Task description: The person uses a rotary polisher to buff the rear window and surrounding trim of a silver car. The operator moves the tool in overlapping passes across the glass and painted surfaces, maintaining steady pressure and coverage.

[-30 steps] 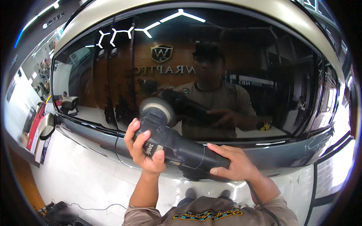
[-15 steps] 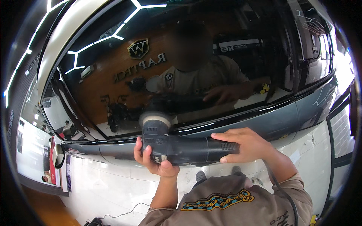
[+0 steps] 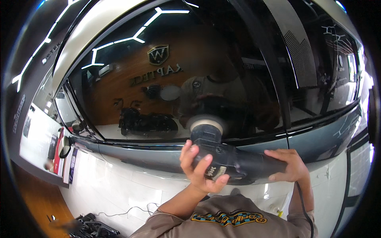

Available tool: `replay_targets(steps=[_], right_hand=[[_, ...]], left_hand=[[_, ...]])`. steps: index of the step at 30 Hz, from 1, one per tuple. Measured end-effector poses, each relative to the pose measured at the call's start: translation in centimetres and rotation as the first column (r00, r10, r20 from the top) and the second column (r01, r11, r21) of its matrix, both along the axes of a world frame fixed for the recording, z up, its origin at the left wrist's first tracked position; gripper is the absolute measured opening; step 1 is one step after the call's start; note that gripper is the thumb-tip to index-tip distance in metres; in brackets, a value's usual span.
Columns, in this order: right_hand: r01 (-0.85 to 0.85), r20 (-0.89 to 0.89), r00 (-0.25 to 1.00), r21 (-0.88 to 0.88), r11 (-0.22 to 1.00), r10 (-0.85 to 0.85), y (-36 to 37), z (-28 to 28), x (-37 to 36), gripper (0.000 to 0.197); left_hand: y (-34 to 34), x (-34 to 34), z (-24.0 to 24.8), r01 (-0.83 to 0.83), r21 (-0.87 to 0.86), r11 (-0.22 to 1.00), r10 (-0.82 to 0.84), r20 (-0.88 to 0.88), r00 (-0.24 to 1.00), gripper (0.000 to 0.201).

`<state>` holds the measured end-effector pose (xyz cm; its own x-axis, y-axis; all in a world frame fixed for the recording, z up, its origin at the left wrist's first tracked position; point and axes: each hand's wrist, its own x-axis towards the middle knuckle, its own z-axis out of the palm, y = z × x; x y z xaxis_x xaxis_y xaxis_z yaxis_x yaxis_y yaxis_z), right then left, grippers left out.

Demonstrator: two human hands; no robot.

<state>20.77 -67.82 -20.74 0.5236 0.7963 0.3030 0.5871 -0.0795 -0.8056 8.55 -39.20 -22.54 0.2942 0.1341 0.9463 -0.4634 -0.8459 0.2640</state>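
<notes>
A black electric polisher [image 3: 254,160] lies crosswise in front of me, gripped at both ends. My left hand [image 3: 202,170] cups its head from below, fingers spread up along the housing. At the rear end of the body my right hand [image 3: 293,166] is wrapped round the handle. The pale round pad [image 3: 207,121], its edge blurred, is against the lower part of a car's dark side window [image 3: 158,113]. How the pad's face meets the glass is hidden. A power cord [image 3: 302,202] hangs down past my right forearm.
Below the window runs the grey car door [image 3: 131,155]. A side mirror [image 3: 64,147] sticks out at the left. A black motorcycle [image 3: 93,227] stands at the lower left on a wooden floor, near a thin cable [image 3: 135,209] on white tiles. The window mirrors the room.
Both hands have carried the polisher to the right along the lower window. The view has shifted too, bringing more of the motorcycle at the lower left into sight.
</notes>
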Motion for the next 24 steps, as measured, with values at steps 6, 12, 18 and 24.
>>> replay_targets(steps=[6,12,18,24], right_hand=[[0.036,-0.071,0.997,0.022,0.999,-0.035,-3.6,-0.4,1.3,0.083],[0.110,-0.153,0.984,0.093,0.990,-0.095,-3.3,1.2,1.4,0.087],[0.141,-0.225,0.970,0.216,0.966,-0.091,0.1,4.6,1.2,0.088],[0.175,-0.361,0.932,0.368,0.913,-0.033,6.2,8.3,-0.1,0.090]], left_hand=[[-3.6,1.4,1.6,0.024,0.011,1.000,-0.024,-0.033,0.999,0.060],[-3.9,3.4,7.4,0.040,0.010,0.999,-0.040,0.002,0.999,0.055],[-0.6,5.2,13.9,-0.004,0.177,0.984,-0.009,0.069,0.998,0.055],[3.1,6.8,21.3,0.016,0.230,0.973,-0.038,0.095,0.995,0.045]])
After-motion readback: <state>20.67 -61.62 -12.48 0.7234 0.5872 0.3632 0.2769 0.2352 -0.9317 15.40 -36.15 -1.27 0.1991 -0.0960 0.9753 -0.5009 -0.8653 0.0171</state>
